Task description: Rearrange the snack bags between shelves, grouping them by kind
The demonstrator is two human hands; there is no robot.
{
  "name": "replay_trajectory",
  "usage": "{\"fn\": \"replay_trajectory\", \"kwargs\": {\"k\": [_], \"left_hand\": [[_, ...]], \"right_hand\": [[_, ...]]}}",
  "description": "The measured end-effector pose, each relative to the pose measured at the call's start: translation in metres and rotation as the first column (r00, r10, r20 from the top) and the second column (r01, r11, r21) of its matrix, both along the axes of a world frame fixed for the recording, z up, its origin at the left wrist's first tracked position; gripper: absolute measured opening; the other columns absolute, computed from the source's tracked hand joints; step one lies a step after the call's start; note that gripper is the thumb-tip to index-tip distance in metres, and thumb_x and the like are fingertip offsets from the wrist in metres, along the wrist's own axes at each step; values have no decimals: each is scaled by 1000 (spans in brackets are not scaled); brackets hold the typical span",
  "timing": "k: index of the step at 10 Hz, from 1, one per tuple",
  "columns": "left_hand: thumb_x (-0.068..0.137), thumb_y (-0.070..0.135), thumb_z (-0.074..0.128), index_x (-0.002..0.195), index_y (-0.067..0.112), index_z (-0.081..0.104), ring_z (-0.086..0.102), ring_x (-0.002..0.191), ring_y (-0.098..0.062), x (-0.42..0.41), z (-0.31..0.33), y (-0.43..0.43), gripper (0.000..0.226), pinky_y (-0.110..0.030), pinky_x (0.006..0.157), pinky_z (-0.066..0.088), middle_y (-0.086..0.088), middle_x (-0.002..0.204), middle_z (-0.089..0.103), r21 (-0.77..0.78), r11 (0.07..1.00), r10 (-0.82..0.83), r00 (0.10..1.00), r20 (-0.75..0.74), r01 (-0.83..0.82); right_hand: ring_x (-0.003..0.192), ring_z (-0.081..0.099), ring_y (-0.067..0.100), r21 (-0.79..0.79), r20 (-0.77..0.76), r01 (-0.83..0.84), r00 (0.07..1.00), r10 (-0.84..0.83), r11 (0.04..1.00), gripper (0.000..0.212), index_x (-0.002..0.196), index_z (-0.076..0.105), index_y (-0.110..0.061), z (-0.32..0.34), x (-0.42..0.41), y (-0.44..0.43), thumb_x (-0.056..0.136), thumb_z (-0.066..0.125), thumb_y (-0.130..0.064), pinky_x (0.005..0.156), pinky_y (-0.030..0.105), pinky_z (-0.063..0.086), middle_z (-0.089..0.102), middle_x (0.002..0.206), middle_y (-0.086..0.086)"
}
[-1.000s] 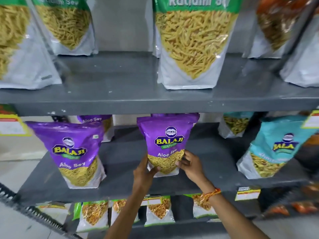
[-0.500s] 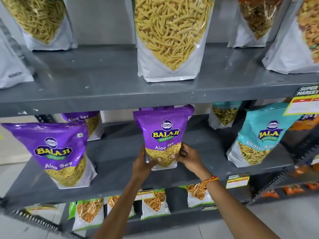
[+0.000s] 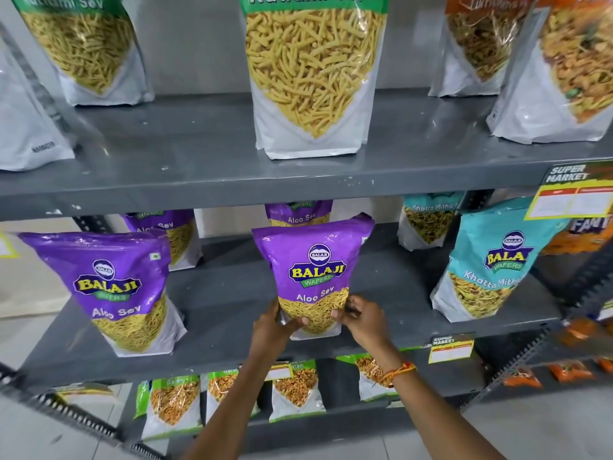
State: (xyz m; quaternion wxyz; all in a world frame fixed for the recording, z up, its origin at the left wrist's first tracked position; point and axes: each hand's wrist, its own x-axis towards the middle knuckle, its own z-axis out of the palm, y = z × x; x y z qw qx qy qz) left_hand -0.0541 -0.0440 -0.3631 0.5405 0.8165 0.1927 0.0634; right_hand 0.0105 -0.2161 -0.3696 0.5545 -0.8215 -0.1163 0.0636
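Note:
A purple Aloo Sev bag (image 3: pixel 311 263) stands upright at the middle of the grey middle shelf (image 3: pixel 229 303). My left hand (image 3: pixel 270 328) grips its lower left corner and my right hand (image 3: pixel 363 318) its lower right corner. Another purple Aloo Sev bag (image 3: pixel 116 287) stands to the left. Two more purple bags (image 3: pixel 175 234) (image 3: pixel 298 214) stand behind. Teal Khatta Mitha bags (image 3: pixel 487 267) (image 3: pixel 428 220) stand at the right. Green Ratlami Sev bags (image 3: pixel 311 71) (image 3: pixel 86 44) stand on the upper shelf (image 3: pixel 199 154).
Orange-topped mixture bags (image 3: pixel 564 68) (image 3: pixel 477 44) stand at the upper right. Small green-edged snack packs (image 3: pixel 172 403) line the bottom shelf. Yellow price tags (image 3: pixel 574 194) (image 3: pixel 451 348) hang on the shelf edges. Orange packs (image 3: pixel 570 373) show at the lower right. A white bag (image 3: pixel 23 127) sits upper left.
The camera has drawn closer and shifted. Both hands stay on the lower corners of the middle purple bag, which looks slightly more upright and forward on the shelf.

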Motion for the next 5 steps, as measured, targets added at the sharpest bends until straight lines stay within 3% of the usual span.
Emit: {"fn": "replay_trajectory", "kwargs": {"k": [1, 2, 3, 5], "left_hand": [[72, 28, 73, 121, 14, 51, 60, 109, -25, -1, 3, -1, 55, -32, 83, 46, -6, 122, 64, -10, 1000, -17, 1000, -10, 16], [72, 30, 73, 121, 15, 51, 59, 112, -25, 0, 1, -1, 55, -28, 83, 44, -6, 123, 64, -28, 999, -22, 1000, 0, 22], [73, 27, 72, 121, 14, 50, 59, 113, -26, -1, 2, -4, 54, -28, 82, 45, -6, 124, 63, -37, 999, -9, 1000, -1, 8], [73, 34, 71, 129, 17, 40, 55, 118, -29, -4, 9, -6, 66, -39, 91, 48, -6, 133, 56, -36, 999, -22, 999, -34, 21]], "right_hand": [[73, 62, 0, 5, 1, 8, 1000, -8, 1000, 24, 95, 65, -13, 0, -4, 0, 74, 70, -24, 66, 22, 51, 67, 88, -5], [73, 63, 1, 12, 7, 7, 1000, -7, 1000, 24, 95, 65, -13, 0, -4, 0, 76, 68, -25, 64, 21, 53, 71, 90, 0], [77, 66, 10, -9, 15, 8, 1000, -8, 1000, 26, 96, 64, -13, -2, -2, 0, 76, 68, -29, 69, 34, 56, 73, 95, 5], [94, 68, 23, -23, -8, 0, 1000, 0, 1000, 32, 103, 62, -19, -1, -3, -1, 75, 67, -36, 77, 41, 57, 72, 104, 6]]}}
